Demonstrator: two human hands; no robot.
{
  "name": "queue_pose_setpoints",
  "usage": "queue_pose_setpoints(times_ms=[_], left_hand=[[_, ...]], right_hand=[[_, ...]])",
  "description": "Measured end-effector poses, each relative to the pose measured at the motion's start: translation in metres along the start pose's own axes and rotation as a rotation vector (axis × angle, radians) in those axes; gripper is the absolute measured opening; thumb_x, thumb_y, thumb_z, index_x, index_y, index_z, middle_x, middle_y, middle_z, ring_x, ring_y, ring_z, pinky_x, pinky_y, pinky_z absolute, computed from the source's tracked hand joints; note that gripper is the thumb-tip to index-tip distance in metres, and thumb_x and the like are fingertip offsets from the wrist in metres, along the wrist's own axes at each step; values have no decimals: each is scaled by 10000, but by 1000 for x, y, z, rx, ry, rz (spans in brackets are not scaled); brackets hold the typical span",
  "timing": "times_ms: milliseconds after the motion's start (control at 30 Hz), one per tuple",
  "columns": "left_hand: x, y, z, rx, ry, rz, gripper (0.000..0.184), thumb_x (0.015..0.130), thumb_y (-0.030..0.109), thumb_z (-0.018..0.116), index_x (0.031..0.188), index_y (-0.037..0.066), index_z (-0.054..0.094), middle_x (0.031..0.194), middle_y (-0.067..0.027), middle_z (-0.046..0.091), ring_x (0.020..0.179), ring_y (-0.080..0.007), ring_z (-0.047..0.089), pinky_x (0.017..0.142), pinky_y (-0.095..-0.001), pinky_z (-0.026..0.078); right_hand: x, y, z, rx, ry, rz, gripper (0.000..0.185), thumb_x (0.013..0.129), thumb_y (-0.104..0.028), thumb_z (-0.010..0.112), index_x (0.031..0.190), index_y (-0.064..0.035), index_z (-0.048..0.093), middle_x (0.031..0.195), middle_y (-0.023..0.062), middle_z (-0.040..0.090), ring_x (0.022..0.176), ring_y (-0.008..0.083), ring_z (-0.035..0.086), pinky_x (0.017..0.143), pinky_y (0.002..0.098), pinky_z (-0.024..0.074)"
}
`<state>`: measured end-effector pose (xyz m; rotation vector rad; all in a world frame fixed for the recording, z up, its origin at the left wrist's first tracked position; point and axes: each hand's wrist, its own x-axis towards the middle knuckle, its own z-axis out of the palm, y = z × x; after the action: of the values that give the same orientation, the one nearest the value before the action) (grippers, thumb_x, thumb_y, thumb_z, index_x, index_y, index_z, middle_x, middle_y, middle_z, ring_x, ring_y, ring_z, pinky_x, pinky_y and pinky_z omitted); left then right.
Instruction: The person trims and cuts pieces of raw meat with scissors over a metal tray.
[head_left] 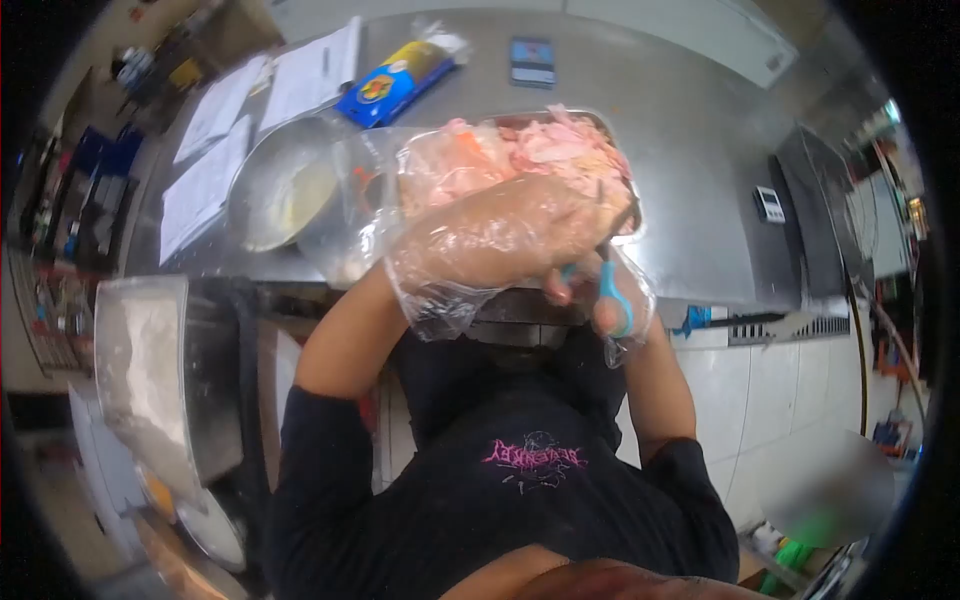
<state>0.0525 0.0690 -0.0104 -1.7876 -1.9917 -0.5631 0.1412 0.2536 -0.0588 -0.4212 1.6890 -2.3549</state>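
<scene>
we list, on the steel table [690, 180]: one metal tray [637, 222] of pale pink raw meat [565, 145], at twelve o'clock from the wearer. one left hand [530, 225], in clear plastic, over the tray's near side; we cannot tell whether its fingers close on a piece. one right hand [636, 288], likewise covered, gripping blue-handled scissors [608, 280] at the tray's five o'clock corner. we also record one bowl [250, 190] at ten, one blue packet [395, 85] at eleven, one small timer [769, 205] at two.
</scene>
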Motion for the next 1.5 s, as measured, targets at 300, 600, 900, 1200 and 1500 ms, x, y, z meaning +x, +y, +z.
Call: queue_pose_setpoints(times_ms=[300,600,900,1200,1500], left_hand=[[17,-9,-10,-795,-246,-515,182,1001,129,546,1094,13,651,994,-156,676,961,-315,656,817,-393,530],[5,-7,-13,-99,-80,-442,258,1012,208,521,1059,7,674,989,-183,682,961,-347,646,843,-407,505],[20,-22,-8,-409,-168,-500,304,1017,253,517,1045,-3,679,1000,-195,683,959,-352,646,850,-415,495],[13,-26,-18,-453,-6,-749,351,1042,291,527,1059,-34,657,923,-90,668,871,-148,603,784,-307,493],[18,-23,-13,-496,-56,-931,350,1043,326,555,1108,2,671,928,-30,682,823,-97,627,708,-278,540]], right_hand=[[-2,1,-3,-10,-20,-98,600,751,-610,799,694,-45,605,628,8,550,594,114,497,550,286,409],[-4,-3,16,-27,140,8,768,725,-786,713,980,-73,588,665,-25,479,572,99,428,541,245,347],[-12,-17,-14,179,110,22,808,881,-830,420,900,-45,611,632,-79,322,516,18,331,452,176,222],[-16,-12,-10,-127,366,81,381,918,-404,705,878,-32,637,672,-50,483,555,27,397,485,212,278],[31,0,-7,-177,538,-344,618,776,-139,868,1286,13,555,1164,99,687,1062,175,663,958,337,539]])
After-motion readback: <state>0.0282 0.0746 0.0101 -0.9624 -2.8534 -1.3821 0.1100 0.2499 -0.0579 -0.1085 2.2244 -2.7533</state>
